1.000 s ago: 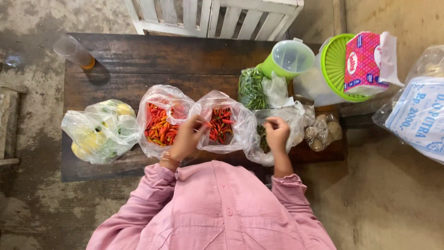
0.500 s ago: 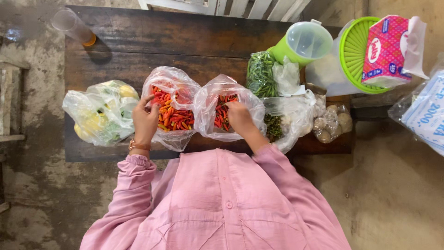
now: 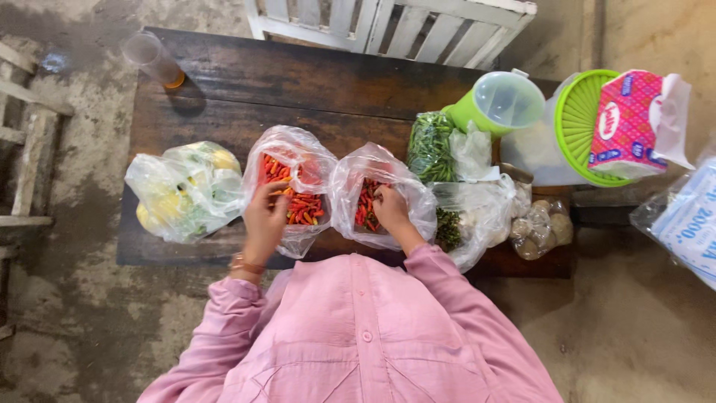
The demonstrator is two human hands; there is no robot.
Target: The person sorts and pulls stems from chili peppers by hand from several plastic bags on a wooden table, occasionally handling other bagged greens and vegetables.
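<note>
On the dark wooden table (image 3: 298,82), left to right: our left hand (image 3: 265,216) has shifted from the bag's outer edge a moment ago into the clear plastic bag of red and orange chillies (image 3: 298,186), fingers curled on a few pods. Our right hand (image 3: 391,209) has come from the green-chilli bag into the second clear bag of red chillies (image 3: 373,198), fingers pinched narrow among them.

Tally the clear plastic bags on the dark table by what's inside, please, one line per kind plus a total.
Red and orange chillies: 2, one under the left hand at, one under the right hand at
Green produce: 2
Yellow and green produce: 1
Brownish round items: 1
Total: 6
</note>
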